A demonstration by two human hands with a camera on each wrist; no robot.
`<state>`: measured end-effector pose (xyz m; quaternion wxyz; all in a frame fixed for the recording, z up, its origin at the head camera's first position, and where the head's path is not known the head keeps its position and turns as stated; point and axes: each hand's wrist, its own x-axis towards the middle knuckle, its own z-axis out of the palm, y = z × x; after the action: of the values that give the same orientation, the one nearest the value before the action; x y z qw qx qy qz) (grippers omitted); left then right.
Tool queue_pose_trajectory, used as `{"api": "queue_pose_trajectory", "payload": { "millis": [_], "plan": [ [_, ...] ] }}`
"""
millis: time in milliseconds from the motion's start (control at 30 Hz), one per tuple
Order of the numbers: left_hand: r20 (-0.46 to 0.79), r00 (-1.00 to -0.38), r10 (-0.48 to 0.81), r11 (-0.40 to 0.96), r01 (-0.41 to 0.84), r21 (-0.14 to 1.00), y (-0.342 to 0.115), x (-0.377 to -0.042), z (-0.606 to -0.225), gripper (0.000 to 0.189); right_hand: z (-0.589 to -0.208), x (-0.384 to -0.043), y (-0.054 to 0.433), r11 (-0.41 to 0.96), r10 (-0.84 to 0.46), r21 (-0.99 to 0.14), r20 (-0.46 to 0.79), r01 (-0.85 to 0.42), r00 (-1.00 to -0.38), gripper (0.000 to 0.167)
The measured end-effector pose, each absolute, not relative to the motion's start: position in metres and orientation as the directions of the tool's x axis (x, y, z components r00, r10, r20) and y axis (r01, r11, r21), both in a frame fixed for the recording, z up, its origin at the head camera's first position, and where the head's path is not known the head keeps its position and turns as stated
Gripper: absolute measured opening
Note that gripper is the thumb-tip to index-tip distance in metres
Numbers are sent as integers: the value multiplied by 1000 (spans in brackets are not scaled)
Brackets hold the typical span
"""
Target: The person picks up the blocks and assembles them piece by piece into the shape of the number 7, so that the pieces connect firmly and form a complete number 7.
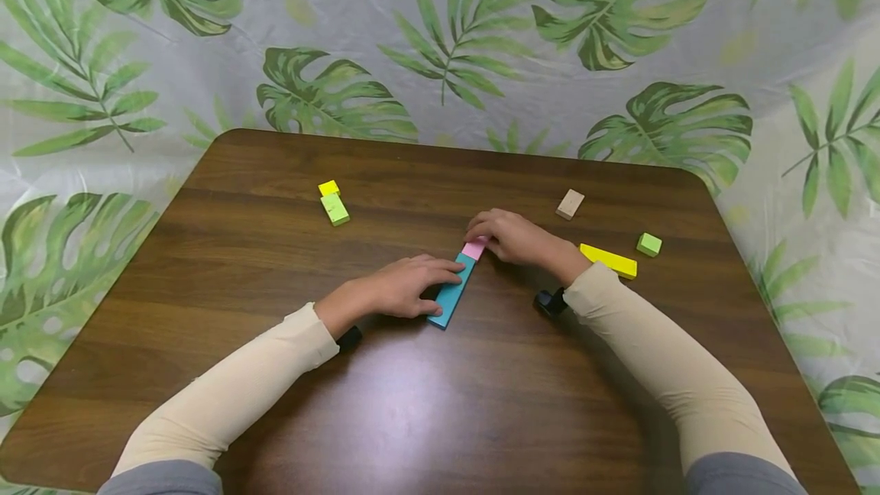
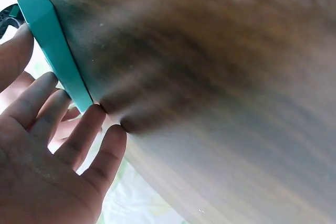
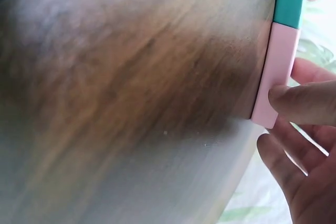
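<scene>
A long teal block (image 1: pixel 451 292) lies flat on the table, angled away from me, with a shorter pink block (image 1: pixel 473 250) end to end against its far end. My left hand (image 1: pixel 410 286) rests on the teal block from the left, thumb near its close end and fingertips farther up, fingers fairly straight. At the far end, my right hand (image 1: pixel 512 237) pinches the pink block, its thumb (image 3: pixel 299 102) pressed on the block's side and other fingers reaching behind it. The right wrist view shows the teal and pink ends meeting.
On the brown table (image 1: pixel 227 266), a small yellow block (image 1: pixel 329 188) and a lime block (image 1: pixel 335 209) lie together at the far left. To the right are a plain wooden block (image 1: pixel 570 204), a long yellow block (image 1: pixel 612 260) beside my right forearm, and a green cube (image 1: pixel 649 244).
</scene>
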<state>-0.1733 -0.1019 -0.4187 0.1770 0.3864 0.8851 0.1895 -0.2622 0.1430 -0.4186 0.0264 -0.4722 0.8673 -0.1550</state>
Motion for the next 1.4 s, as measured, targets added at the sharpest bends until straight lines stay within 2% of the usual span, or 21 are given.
{"api": "queue_pose_trajectory", "payload": {
  "millis": [367,667,1133,1400],
  "plan": [
    [-154,-638,755,622,621,477,-104,-175,-421,59,-420,-264,143,491,-834,-315,101,-812,-543,30],
    [-196,-644,739,650,607,457,-100,-182,-420,69,-419,-265,144,490,-834,-324,96,-809,-543,31],
    [-281,-616,736,672,616,411,-94,-199,-413,90,-422,-266,144,527,-802,-349,97,-775,-589,21],
    [-326,-591,738,674,620,402,-91,-203,-411,94,-422,-266,144,530,-799,-380,75,-758,-596,25]
  ]
}}
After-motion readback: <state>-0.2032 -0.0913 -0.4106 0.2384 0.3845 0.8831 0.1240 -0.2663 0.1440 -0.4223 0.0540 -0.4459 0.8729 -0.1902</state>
